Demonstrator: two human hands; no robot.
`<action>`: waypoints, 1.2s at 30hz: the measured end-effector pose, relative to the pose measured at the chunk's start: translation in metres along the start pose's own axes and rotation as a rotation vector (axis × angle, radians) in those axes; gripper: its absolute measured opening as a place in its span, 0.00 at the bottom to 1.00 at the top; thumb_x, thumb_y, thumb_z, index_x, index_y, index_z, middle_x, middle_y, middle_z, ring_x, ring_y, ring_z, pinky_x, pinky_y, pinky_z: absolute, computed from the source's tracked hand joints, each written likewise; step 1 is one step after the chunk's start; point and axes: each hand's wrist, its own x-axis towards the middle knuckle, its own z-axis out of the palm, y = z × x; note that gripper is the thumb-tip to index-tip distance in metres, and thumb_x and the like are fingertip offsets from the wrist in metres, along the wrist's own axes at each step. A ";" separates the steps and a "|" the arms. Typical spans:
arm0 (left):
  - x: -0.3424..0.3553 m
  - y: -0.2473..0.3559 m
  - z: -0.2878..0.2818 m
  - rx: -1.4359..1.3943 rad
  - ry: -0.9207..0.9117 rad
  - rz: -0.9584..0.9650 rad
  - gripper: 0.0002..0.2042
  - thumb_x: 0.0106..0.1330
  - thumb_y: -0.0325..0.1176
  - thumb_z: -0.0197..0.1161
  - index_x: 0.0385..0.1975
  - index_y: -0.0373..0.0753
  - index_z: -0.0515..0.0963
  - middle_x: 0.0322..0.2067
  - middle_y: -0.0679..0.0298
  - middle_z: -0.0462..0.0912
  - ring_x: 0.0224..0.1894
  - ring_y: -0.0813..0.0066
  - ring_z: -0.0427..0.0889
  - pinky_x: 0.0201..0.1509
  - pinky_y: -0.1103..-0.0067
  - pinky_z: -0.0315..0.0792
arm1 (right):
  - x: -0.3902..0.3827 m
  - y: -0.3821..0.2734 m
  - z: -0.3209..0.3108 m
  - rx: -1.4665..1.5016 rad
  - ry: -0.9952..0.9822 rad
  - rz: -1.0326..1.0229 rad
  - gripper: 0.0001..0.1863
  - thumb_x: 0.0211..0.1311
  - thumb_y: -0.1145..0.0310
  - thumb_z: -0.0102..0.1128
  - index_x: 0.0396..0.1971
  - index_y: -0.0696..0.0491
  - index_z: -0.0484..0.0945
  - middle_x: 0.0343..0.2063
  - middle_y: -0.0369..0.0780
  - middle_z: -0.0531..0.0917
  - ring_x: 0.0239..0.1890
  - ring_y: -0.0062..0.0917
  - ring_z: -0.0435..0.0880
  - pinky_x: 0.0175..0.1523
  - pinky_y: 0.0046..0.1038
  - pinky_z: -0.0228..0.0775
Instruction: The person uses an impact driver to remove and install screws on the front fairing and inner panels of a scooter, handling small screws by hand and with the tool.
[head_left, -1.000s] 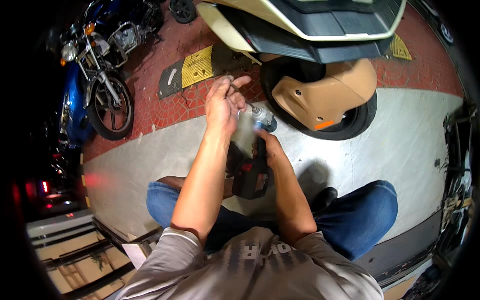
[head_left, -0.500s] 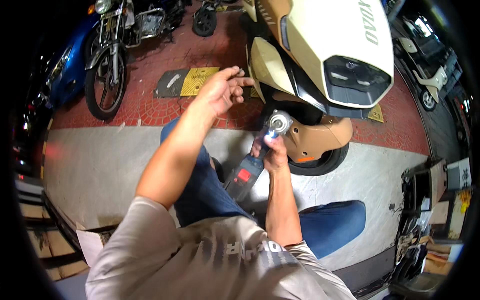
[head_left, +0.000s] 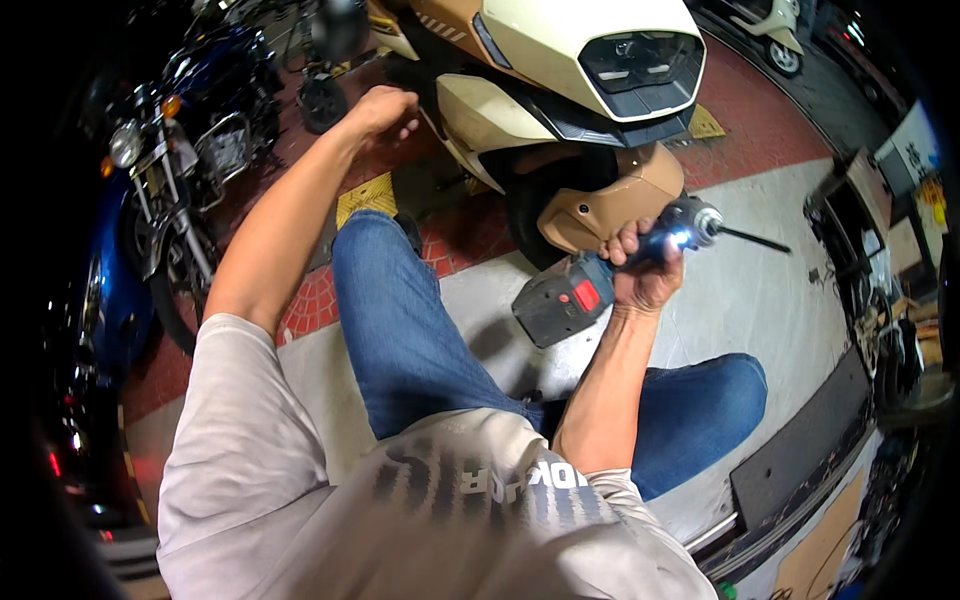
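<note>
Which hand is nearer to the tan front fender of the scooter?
Right. The right hand grips the cordless drill directly beside the tan front fender, almost touching it. The left hand is raised farther away, up beside the scooter's cream side panel.

Counted one cordless drill (head_left: 600,285), in the one right hand (head_left: 640,275); one left hand (head_left: 385,108) up by the cream scooter (head_left: 560,70); so one scooter up close, plus one blue motorbike (head_left: 150,200) at the left; one more small scooter (head_left: 775,30) sat way off top right.
</note>
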 end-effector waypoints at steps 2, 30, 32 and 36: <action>0.020 -0.015 -0.019 0.143 -0.027 0.040 0.06 0.64 0.35 0.59 0.31 0.39 0.77 0.21 0.67 0.76 0.18 0.76 0.75 0.21 0.75 0.72 | -0.011 0.000 0.001 -0.023 0.001 -0.080 0.27 0.62 0.43 0.60 0.43 0.55 0.75 0.29 0.39 0.75 0.29 0.28 0.75 0.42 0.38 0.69; 0.317 -0.361 0.068 -0.190 -0.482 -0.536 0.09 0.66 0.35 0.60 0.40 0.39 0.78 0.34 0.56 0.83 0.29 0.56 0.85 0.34 0.56 0.81 | -0.079 0.183 0.091 -0.316 0.574 -0.397 0.27 0.62 0.41 0.62 0.41 0.52 0.72 0.26 0.34 0.68 0.28 0.25 0.65 0.43 0.35 0.61; 0.328 -0.391 0.121 -0.346 -0.493 -0.642 0.06 0.66 0.33 0.58 0.37 0.38 0.78 0.30 0.57 0.83 0.28 0.57 0.85 0.33 0.57 0.82 | -0.083 0.179 0.095 -0.322 0.673 -0.387 0.26 0.63 0.41 0.61 0.40 0.51 0.71 0.25 0.34 0.66 0.27 0.25 0.64 0.41 0.35 0.60; 0.332 -0.415 0.220 -0.624 -0.458 -0.678 0.07 0.68 0.34 0.57 0.43 0.43 0.76 0.32 0.58 0.86 0.29 0.59 0.86 0.39 0.57 0.83 | -0.100 0.172 0.114 -0.399 0.828 -0.305 0.27 0.63 0.41 0.62 0.42 0.51 0.71 0.24 0.33 0.64 0.25 0.24 0.63 0.40 0.34 0.60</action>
